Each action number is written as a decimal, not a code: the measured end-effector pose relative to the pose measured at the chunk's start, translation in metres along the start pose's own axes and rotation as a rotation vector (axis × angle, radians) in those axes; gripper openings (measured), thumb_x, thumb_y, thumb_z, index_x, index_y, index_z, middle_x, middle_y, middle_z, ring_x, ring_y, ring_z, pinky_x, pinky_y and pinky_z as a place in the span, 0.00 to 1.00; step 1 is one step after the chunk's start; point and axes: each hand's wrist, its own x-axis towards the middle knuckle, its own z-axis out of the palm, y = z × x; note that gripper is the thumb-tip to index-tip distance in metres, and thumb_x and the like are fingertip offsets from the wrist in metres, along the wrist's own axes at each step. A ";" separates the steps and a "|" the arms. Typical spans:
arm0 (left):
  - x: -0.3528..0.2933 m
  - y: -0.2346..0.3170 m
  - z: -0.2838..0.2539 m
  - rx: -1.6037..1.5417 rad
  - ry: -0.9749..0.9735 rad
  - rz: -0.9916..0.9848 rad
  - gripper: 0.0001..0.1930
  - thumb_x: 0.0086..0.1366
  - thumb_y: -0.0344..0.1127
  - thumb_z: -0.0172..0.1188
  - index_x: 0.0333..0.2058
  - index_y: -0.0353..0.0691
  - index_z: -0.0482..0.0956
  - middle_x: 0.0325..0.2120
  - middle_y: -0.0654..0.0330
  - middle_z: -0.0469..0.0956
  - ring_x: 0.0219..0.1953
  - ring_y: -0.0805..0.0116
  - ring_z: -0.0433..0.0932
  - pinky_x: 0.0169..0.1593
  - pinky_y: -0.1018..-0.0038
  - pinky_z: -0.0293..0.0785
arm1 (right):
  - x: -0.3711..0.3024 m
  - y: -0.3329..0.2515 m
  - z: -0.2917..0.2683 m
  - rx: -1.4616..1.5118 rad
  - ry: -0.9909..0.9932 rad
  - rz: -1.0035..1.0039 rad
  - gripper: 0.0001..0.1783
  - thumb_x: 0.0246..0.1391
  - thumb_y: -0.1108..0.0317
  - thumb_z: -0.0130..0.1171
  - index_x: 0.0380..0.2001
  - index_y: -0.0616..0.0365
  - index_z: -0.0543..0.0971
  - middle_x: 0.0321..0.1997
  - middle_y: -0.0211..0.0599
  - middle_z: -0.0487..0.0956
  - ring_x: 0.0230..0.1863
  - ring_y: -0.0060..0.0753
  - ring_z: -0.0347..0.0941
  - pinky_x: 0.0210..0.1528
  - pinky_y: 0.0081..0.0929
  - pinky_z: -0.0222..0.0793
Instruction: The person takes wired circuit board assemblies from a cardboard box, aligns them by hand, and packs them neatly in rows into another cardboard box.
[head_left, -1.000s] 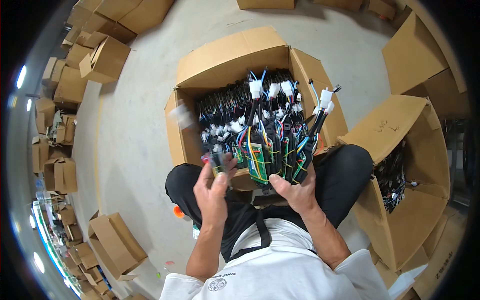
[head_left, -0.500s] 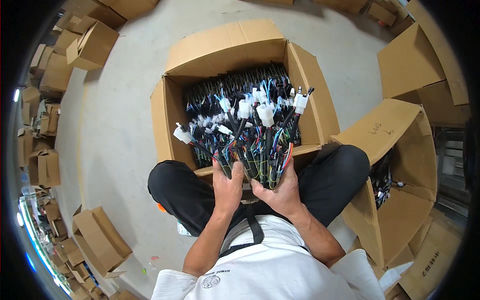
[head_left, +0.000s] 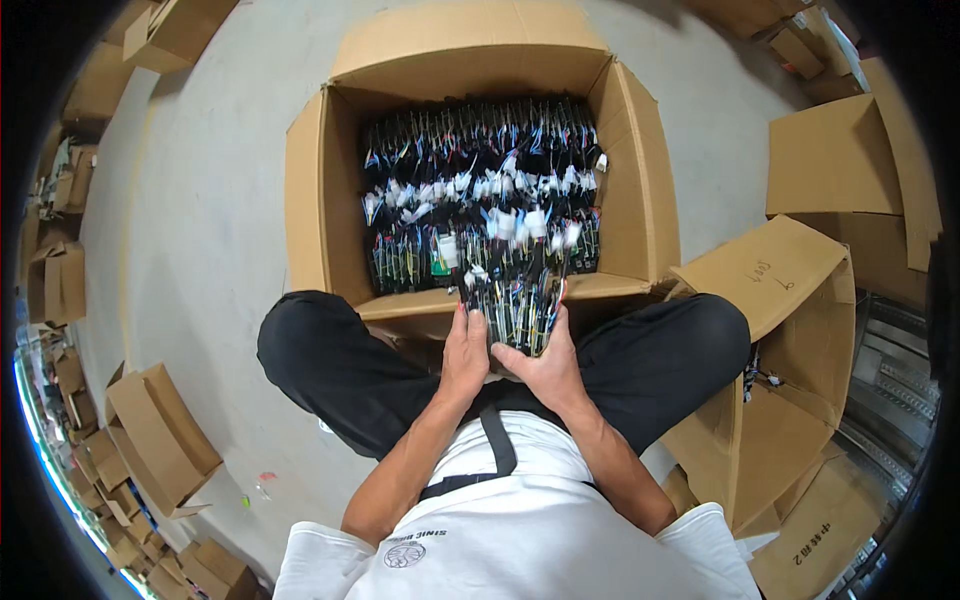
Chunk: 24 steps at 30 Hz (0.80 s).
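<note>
Grey floor (head_left: 235, 250), scattered cartons (head_left: 160, 440) around. From afar I see left hand (head_left: 465, 357) and right hand (head_left: 548, 373) pressing a bundle of wired boards (head_left: 515, 308) between them; it rises beyond the fingers, white connectors (head_left: 502, 226) over the near edge of the open box (head_left: 650, 185).

**Bright but Blurred**

Diffuse light covered the smooth pale grey floor (head_left: 225, 220); a bluish-white glowing strip (head_left: 36, 430) glared at lower left. Blur smeared the raised white plastic connectors (head_left: 536, 224) mid-frame, and straight edges bowed toward the dark corners.
</note>
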 end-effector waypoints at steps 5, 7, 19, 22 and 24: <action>-0.008 -0.001 -0.004 0.247 0.074 0.097 0.28 0.76 0.55 0.41 0.61 0.37 0.67 0.43 0.43 0.74 0.46 0.49 0.72 0.53 0.61 0.68 | -0.003 0.007 -0.002 -0.287 0.039 -0.092 0.35 0.50 0.55 0.71 0.54 0.65 0.70 0.51 0.50 0.69 0.54 0.49 0.68 0.58 0.41 0.65; -0.010 0.000 -0.004 0.401 0.112 0.200 0.27 0.76 0.54 0.43 0.59 0.37 0.69 0.38 0.44 0.73 0.44 0.48 0.71 0.51 0.60 0.68 | -0.006 0.013 -0.003 -0.319 0.091 -0.075 0.35 0.56 0.49 0.66 0.54 0.66 0.70 0.52 0.51 0.68 0.52 0.52 0.69 0.58 0.42 0.64; -0.024 0.029 -0.006 0.486 0.178 0.313 0.16 0.68 0.35 0.59 0.51 0.34 0.73 0.36 0.46 0.73 0.37 0.44 0.75 0.39 0.56 0.72 | -0.009 0.001 -0.006 -0.428 0.118 -0.026 0.37 0.61 0.48 0.61 0.61 0.66 0.63 0.56 0.56 0.73 0.53 0.57 0.72 0.55 0.42 0.68; -0.025 0.032 -0.007 0.478 0.124 0.339 0.13 0.67 0.32 0.58 0.48 0.34 0.74 0.36 0.46 0.73 0.37 0.44 0.75 0.39 0.57 0.73 | -0.007 -0.001 -0.014 -0.671 0.190 -0.237 0.26 0.66 0.52 0.55 0.49 0.70 0.72 0.51 0.54 0.71 0.50 0.54 0.71 0.53 0.41 0.68; -0.024 0.033 -0.006 0.445 0.117 0.310 0.12 0.68 0.32 0.58 0.47 0.34 0.74 0.36 0.46 0.73 0.38 0.44 0.75 0.40 0.56 0.72 | -0.008 0.004 -0.016 -0.513 0.147 -0.116 0.23 0.66 0.53 0.56 0.46 0.67 0.75 0.42 0.46 0.72 0.41 0.41 0.71 0.46 0.35 0.68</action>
